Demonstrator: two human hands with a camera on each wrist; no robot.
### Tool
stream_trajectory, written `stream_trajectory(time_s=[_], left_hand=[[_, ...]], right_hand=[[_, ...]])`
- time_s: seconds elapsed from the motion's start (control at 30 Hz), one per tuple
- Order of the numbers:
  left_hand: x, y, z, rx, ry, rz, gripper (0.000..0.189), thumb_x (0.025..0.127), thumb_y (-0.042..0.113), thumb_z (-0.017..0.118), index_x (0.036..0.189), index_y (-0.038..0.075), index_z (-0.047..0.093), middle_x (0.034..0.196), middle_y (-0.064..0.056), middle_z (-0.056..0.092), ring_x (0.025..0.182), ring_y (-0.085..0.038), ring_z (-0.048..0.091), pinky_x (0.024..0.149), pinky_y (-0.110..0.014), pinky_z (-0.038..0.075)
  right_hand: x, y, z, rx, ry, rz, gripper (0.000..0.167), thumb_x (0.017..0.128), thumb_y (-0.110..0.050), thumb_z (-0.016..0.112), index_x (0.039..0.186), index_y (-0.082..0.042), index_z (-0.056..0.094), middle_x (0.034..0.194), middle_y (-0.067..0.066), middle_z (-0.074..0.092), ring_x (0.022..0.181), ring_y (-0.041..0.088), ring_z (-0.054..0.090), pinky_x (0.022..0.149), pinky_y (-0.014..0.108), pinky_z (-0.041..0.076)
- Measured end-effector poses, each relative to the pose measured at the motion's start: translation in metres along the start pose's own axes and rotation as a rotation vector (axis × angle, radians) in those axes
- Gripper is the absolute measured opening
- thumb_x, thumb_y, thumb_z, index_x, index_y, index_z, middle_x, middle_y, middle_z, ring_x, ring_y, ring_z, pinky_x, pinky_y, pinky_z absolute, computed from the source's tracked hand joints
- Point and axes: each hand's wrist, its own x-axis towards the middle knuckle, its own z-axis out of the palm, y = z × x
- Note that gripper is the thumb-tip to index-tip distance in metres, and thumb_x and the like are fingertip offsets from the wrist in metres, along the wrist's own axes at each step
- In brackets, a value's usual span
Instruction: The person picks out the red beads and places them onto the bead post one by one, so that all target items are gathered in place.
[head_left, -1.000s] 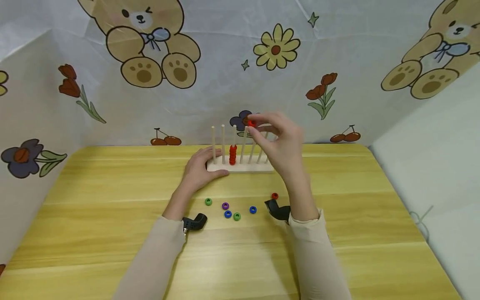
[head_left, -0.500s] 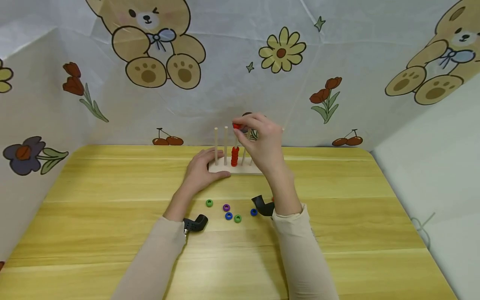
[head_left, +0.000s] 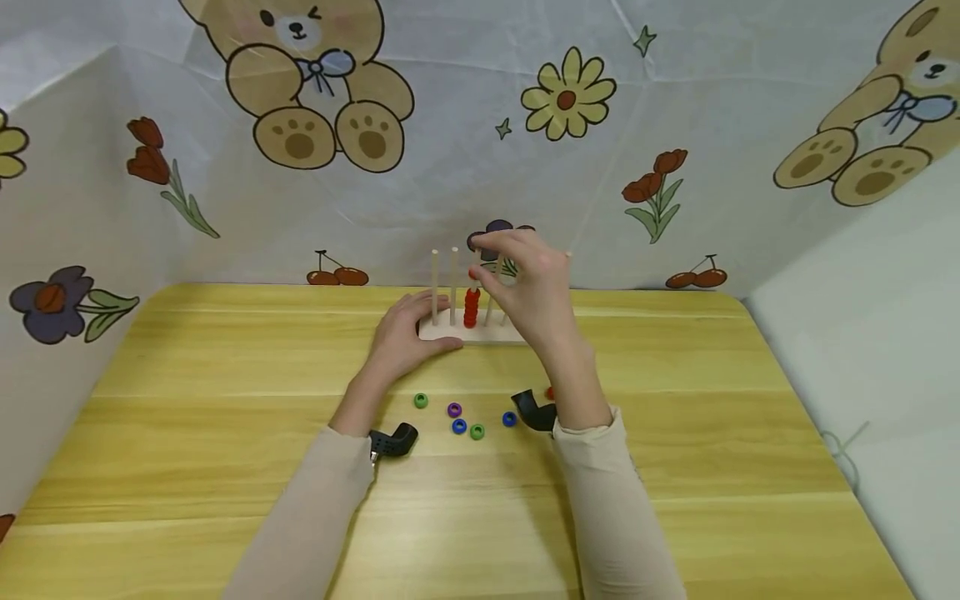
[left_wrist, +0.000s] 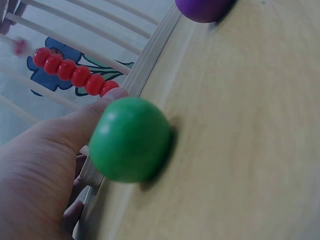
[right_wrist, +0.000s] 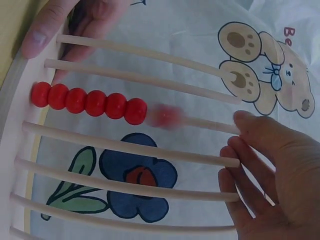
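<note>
My left hand [head_left: 400, 337] grips the left end of a pale wooden peg rack [head_left: 491, 334], thumb in front and fingers behind. Several red beads [right_wrist: 95, 103] are stacked on the third peg from the left. Above them a blurred red bead [right_wrist: 167, 116] is sliding along the same peg, clear of any finger. At that peg's top is my right hand [head_left: 531, 287], its thumb and fingers parted with nothing held. The right wrist view shows its thumb [right_wrist: 247, 122] beside the peg tip. Part of the rack's right side is hidden behind this hand in the head view.
Loose on the table [head_left: 225, 467] in front of the rack lie green beads [head_left: 421, 401], a purple bead [head_left: 454, 410] and blue beads [head_left: 509, 419]. A red bead [head_left: 551, 392] is partly hidden by the right wrist. Behind the table hangs a patterned cloth [head_left: 450, 192].
My right hand moved left to the third peg with a red bead, then let it go; the bead now drops down the peg. The left hand stays on the rack.
</note>
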Motion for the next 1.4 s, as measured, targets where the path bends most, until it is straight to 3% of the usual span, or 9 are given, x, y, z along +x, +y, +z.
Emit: stream_trajectory(time_s=[0.13, 0.3, 0.43, 0.57, 0.77, 1.0, 1.13, 1.4], left_hand=[[0.000, 0.000, 0.001, 0.001, -0.010, -0.006, 0.074, 0.081, 0.052, 0.089, 0.143, 0.020, 0.067, 0.163, -0.007, 0.050, 0.157, -0.036, 0.035, 0.133, -0.055, 0.023], [0.000, 0.001, -0.001, -0.009, -0.012, -0.037, 0.073, 0.080, 0.051, 0.090, 0.143, 0.022, 0.067, 0.164, -0.006, 0.048, 0.158, -0.038, 0.031, 0.133, -0.058, 0.022], [0.000, 0.002, -0.001, -0.013, -0.018, -0.048, 0.073, 0.081, 0.050, 0.090, 0.144, 0.022, 0.067, 0.165, -0.006, 0.046, 0.159, -0.039, 0.029, 0.132, -0.059, 0.021], [0.001, 0.002, -0.002, -0.010, -0.013, -0.045, 0.073, 0.080, 0.049, 0.091, 0.144, 0.022, 0.067, 0.165, -0.006, 0.047, 0.158, -0.039, 0.030, 0.132, -0.060, 0.023], [0.001, 0.002, -0.002, -0.010, -0.006, -0.034, 0.072, 0.081, 0.048, 0.090, 0.143, 0.019, 0.067, 0.163, -0.006, 0.050, 0.158, -0.036, 0.033, 0.133, -0.055, 0.022], [-0.001, 0.005, -0.001, -0.005, -0.019, -0.043, 0.073, 0.082, 0.049, 0.090, 0.143, 0.017, 0.067, 0.164, -0.008, 0.048, 0.159, -0.034, 0.032, 0.135, -0.053, 0.019], [-0.001, 0.006, -0.001, -0.005, -0.016, -0.038, 0.073, 0.081, 0.049, 0.090, 0.143, 0.018, 0.067, 0.164, -0.008, 0.048, 0.158, -0.035, 0.032, 0.134, -0.055, 0.020], [0.000, 0.004, -0.001, -0.002, -0.018, -0.049, 0.074, 0.081, 0.050, 0.090, 0.145, 0.021, 0.066, 0.165, -0.006, 0.046, 0.159, -0.036, 0.031, 0.133, -0.056, 0.021]], right_hand=[[-0.008, 0.001, -0.009, 0.064, 0.036, -0.001, 0.030, 0.092, -0.013, 0.083, 0.121, -0.007, 0.078, 0.117, 0.008, 0.078, 0.111, 0.024, 0.070, 0.099, 0.039, 0.059], [-0.026, 0.005, -0.027, 0.130, 0.061, 0.004, 0.026, 0.091, -0.011, 0.084, 0.117, -0.006, 0.080, 0.114, 0.006, 0.080, 0.111, 0.023, 0.073, 0.104, 0.040, 0.058], [-0.049, 0.012, -0.045, 0.130, 0.026, 0.080, 0.026, 0.090, -0.010, 0.084, 0.116, -0.011, 0.081, 0.111, 0.003, 0.081, 0.108, 0.021, 0.073, 0.102, 0.037, 0.058], [-0.076, 0.021, -0.061, 0.111, -0.107, 0.186, 0.027, 0.090, -0.011, 0.085, 0.117, -0.013, 0.081, 0.112, 0.000, 0.080, 0.102, 0.020, 0.073, 0.093, 0.039, 0.061], [-0.115, 0.037, -0.073, 0.119, -0.386, 0.297, 0.031, 0.090, -0.014, 0.086, 0.120, -0.015, 0.080, 0.117, 0.002, 0.079, 0.103, 0.022, 0.076, 0.092, 0.046, 0.066], [-0.136, 0.047, -0.075, 0.164, -0.659, 0.423, 0.035, 0.087, -0.014, 0.088, 0.120, -0.011, 0.078, 0.113, 0.002, 0.078, 0.100, 0.022, 0.073, 0.091, 0.043, 0.065], [-0.139, 0.050, -0.071, 0.134, -0.699, 0.424, 0.031, 0.086, -0.013, 0.089, 0.115, -0.012, 0.079, 0.107, -0.002, 0.076, 0.096, 0.019, 0.071, 0.087, 0.041, 0.065], [-0.141, 0.052, -0.063, 0.102, -0.666, 0.394, 0.020, 0.087, -0.008, 0.087, 0.105, -0.014, 0.081, 0.098, -0.004, 0.075, 0.087, 0.014, 0.069, 0.078, 0.032, 0.063]])
